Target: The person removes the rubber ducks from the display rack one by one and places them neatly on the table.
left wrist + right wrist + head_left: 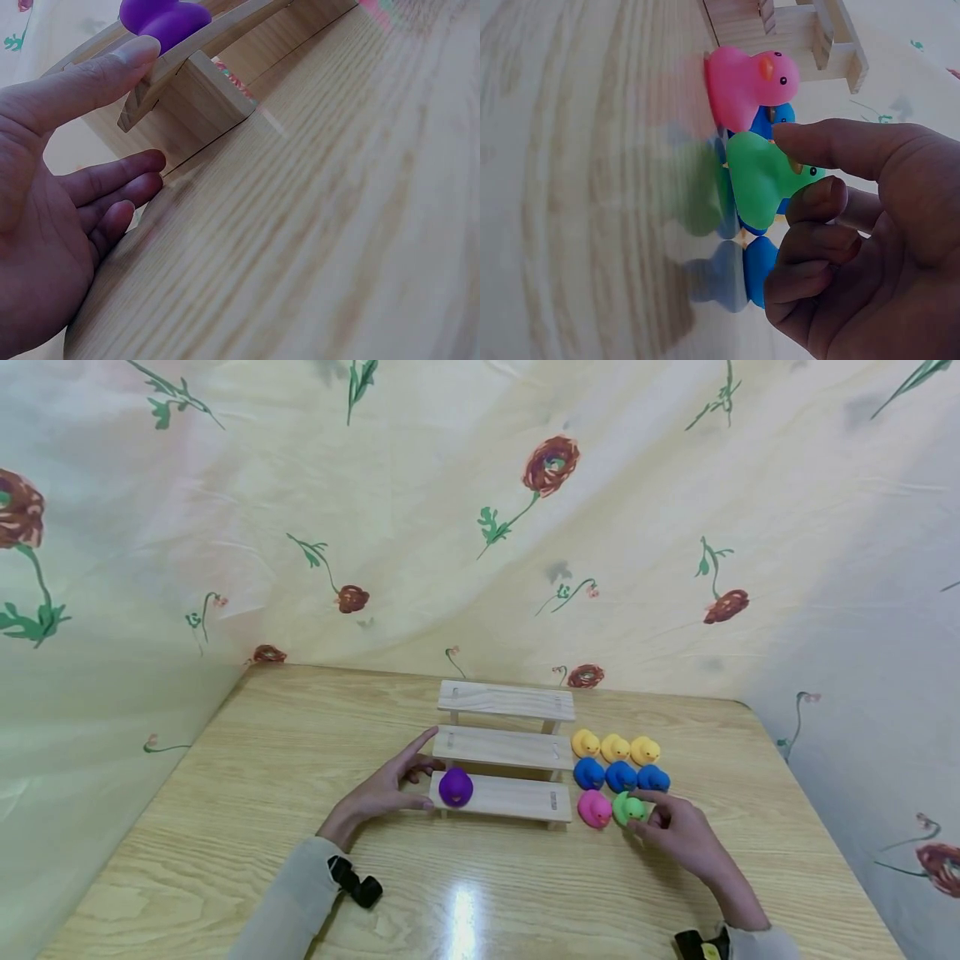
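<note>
My right hand point(678, 833) pinches a green rubber duck point(628, 809) by the head between thumb and curled fingers, low at the tabletop. In the right wrist view the green duck point(759, 180) stands beside a pink rubber duck point(739, 86). At the left end of a three-step wooden stand point(510, 797), my left hand point(382, 789) is spread, its thumb at the lowest step and its index finger reaching toward the middle step. A purple rubber duck point(456, 787) sits on the left part of the lowest step. The left thumb point(94, 82) lies against that step's end in the left wrist view.
Three yellow ducks point(616, 747) form a row right of the stand. Three blue ducks point(621, 776) line up in front of them, close behind the pink and green ones. Wood-grain tabletop point(480, 885) lies all around, with a flowered cloth point(420, 510) hanging behind.
</note>
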A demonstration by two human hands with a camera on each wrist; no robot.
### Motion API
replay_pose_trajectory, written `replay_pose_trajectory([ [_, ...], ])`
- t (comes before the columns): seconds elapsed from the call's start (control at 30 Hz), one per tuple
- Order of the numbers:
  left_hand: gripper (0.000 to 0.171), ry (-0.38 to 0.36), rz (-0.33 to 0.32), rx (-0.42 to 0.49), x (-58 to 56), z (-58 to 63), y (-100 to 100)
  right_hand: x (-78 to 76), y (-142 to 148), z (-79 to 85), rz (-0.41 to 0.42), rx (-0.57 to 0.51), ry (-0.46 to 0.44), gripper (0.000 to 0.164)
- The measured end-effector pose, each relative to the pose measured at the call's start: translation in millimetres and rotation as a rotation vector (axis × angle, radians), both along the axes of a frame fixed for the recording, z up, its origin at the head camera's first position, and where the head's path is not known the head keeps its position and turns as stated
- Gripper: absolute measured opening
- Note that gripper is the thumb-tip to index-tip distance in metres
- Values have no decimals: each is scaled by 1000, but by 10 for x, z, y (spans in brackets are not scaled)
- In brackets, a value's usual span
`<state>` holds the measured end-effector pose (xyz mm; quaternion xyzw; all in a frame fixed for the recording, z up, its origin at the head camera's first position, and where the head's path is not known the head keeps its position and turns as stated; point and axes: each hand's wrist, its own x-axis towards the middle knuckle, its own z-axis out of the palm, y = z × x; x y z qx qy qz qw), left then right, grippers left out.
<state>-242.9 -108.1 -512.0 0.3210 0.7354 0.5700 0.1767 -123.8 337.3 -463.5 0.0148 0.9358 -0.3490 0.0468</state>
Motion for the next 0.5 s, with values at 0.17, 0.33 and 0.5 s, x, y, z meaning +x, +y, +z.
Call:
replay_pose_trajectory([
  [0.17,109,-2,5,-7,3,8,3,-9,2,-14,1,2,6,50],
  [0.33,109,-3,10,-16,4,15,2,-17,7,-27,3,10,19,48],
  [0.5,109,-3,12,-21,3,15,4,-12,12,-28,-2,3,13,48],
])
